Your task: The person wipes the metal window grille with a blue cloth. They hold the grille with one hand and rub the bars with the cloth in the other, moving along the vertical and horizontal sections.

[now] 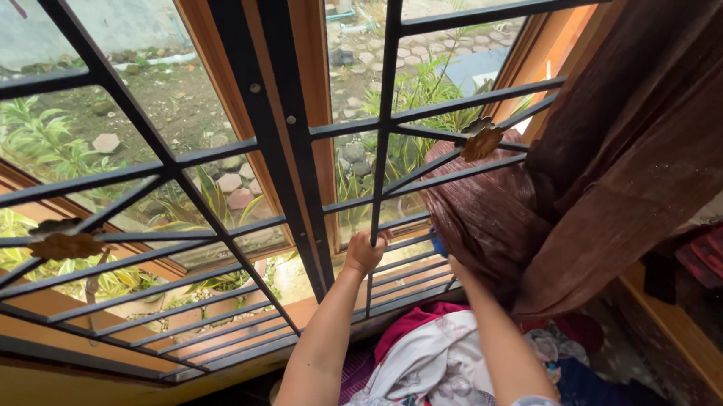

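Two panes behind a black iron window grille (256,128) across left and centre of the frame; brown curtain (637,146) bunched at right; heap of clothes (444,361) at bottom centre. Left hand (366,252) clenched round the grille's vertical bar (385,103) at centre; right hand (456,267) mostly buried in the curtain's lower fold, grasp impossible to tell. Probably wise to grip the bar firmly for balance and gather the cloth low. Bronze flower ornaments (482,141) on the crossings. No packages, labels or signs in view.
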